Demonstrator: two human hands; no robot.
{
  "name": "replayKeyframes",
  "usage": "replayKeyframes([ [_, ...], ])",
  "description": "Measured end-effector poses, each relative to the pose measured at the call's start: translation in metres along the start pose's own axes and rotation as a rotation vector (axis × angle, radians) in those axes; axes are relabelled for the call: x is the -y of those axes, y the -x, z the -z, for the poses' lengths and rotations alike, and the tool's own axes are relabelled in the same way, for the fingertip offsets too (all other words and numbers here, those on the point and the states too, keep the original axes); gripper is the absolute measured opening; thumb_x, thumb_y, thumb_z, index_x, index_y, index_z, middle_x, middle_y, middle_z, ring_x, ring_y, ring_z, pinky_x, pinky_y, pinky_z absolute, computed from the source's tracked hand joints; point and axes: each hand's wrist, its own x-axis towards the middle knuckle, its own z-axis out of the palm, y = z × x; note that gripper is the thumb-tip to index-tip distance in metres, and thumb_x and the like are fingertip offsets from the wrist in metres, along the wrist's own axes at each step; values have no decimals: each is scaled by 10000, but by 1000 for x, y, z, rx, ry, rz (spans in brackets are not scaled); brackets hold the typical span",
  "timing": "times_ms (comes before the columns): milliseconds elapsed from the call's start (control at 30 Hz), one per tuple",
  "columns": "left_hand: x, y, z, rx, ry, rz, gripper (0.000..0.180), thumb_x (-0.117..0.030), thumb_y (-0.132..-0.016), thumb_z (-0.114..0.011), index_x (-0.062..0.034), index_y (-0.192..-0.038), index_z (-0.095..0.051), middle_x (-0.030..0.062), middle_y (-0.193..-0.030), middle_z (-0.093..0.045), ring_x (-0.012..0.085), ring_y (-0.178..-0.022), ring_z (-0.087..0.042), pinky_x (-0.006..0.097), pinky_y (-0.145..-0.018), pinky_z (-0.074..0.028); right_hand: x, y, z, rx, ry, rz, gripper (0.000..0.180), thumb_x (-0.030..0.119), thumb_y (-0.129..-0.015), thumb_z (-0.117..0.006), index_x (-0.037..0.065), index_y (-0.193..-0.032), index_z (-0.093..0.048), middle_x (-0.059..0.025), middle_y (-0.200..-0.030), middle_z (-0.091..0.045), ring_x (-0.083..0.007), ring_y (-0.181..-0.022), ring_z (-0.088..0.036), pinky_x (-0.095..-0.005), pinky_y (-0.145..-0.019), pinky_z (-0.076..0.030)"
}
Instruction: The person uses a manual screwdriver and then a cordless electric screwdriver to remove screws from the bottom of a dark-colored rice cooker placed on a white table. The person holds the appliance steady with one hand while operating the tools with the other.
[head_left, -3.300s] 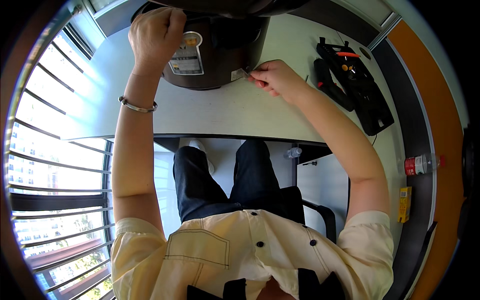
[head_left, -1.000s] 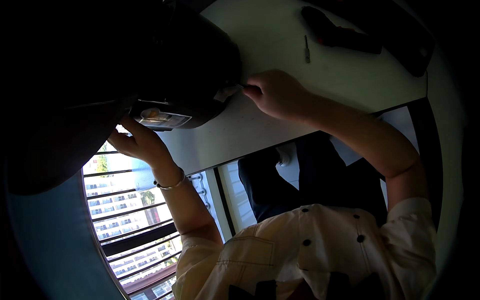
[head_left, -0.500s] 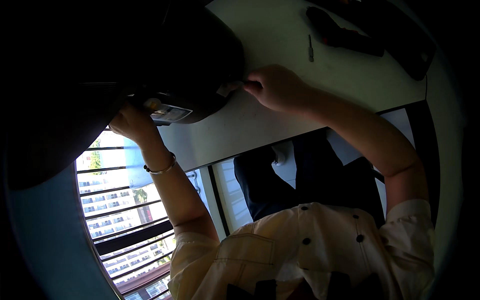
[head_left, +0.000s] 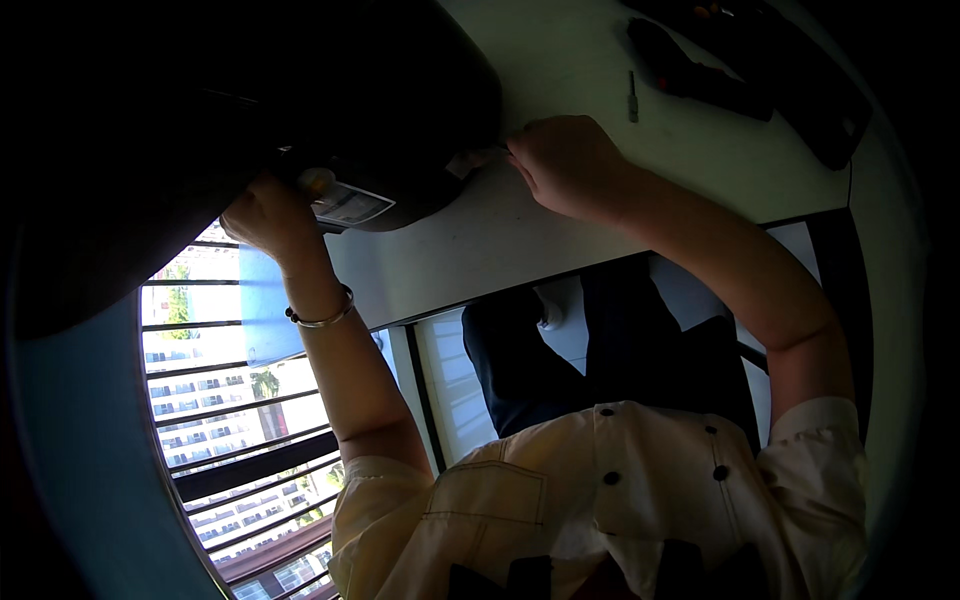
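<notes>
A large glossy black casing (head_left: 440,90) fills the upper left, most of it lost in shadow. On its near side is a rectangular printed label (head_left: 352,204). My left hand (head_left: 268,222) is curled closed against the casing's underside, left of the label; the fingertips are hidden in the dark. At the casing's right end, my right hand (head_left: 575,165) pinches something thin, too dark to name, pointing toward the casing. Between those fingertips and the casing's side shows a small pale patch (head_left: 464,163), either a reflection or a piece; I cannot tell which.
A slim metal driver bit (head_left: 633,98) lies on the pale tabletop (head_left: 440,262) beyond my right hand. Farther right are a black power-tool-shaped object (head_left: 695,75) and a long dark object (head_left: 825,125). A barred window (head_left: 235,400) is at the left, below the casing.
The view has shifted slightly. My right hand has turned a little at the wrist, its fingers still pinched by the casing's end. My left hand stays against the casing.
</notes>
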Motion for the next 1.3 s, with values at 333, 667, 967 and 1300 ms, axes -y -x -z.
replayKeyframes([
  [333,-2,-1,-2,-69,-27,-119,371,-193,-860,-452,-9,-577,-607,49,-505,-591,137,-400,-528,272,-444,-415,2,-15,26,428,-1491,-725,231,182,-909,-466,-11,-887,-589,37,-575,-404,-21,-458,-291,-176,-390,-227],
  [667,8,-4,-7,-112,-40,-197,319,-208,-848,-509,-24,-615,-625,51,-541,-613,148,-430,-565,248,-439,-432,-14,-24,11,593,-1741,-687,244,182,-911,-455,-29,-893,-576,55,-531,-328,-18,-435,-248,-175,-364,-184],
  [967,10,-5,-7,-125,21,-266,318,-191,-845,-529,-30,-580,-601,40,-513,-596,135,-396,-544,222,-402,-400,-7,-18,-1,26,-48,118,105,67,-779,-522,17,-716,-588,-91,-624,-598,-230,-568,-595,-321,-529,-487],
  [1300,5,-3,-6,-143,15,-238,387,-209,-845,-517,-36,-501,-561,38,-448,-552,127,-331,-471,231,-371,-343,9,-10,-5,-145,298,299,134,122,-817,-536,13,-754,-582,-86,-564,-547,-185,-527,-584,-280,-440,-465],
])
